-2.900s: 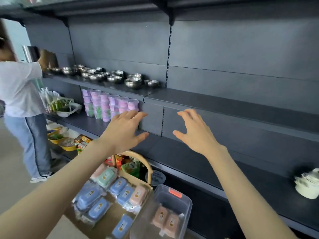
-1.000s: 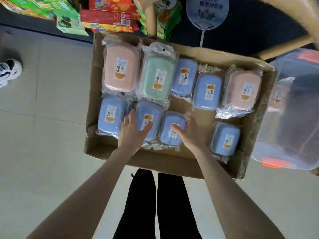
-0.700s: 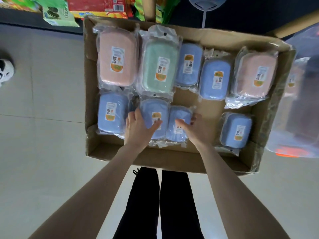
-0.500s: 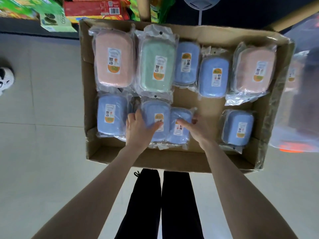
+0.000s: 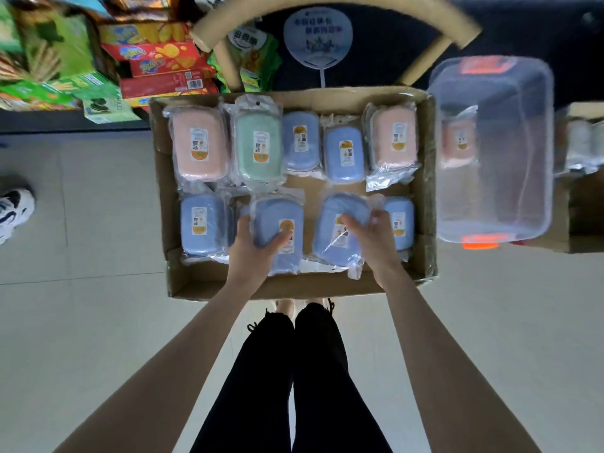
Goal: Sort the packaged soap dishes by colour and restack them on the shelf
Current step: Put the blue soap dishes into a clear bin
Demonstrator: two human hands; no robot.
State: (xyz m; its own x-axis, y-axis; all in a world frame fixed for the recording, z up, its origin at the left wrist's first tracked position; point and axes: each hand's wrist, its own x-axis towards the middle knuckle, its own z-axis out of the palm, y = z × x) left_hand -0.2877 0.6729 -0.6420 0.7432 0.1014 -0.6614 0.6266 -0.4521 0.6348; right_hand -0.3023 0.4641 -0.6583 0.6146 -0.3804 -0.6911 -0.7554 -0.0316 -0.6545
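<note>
1. Your left grip point(image 5: 253, 253) curls round a blue soap dish point(image 5: 281, 220), thumb across its label, and holds it apparently just above the near row of the cardboard box point(image 5: 294, 287).
2. Your right grip point(image 5: 376, 243) pinches a second blue soap dish point(image 5: 336, 220), tilted, by its edge and wrapper.
3. One blue pack per hand suggests a colour batch bound for the shelf, which is out of view.
4. A pink soap dish point(image 5: 199, 143), a green soap dish point(image 5: 258, 145) and more blue ones lie flat in the box, labels up, so their colours read easily.
5. A clear plastic bin point(image 5: 493, 197) just right of the box holds a pink pack.
</note>
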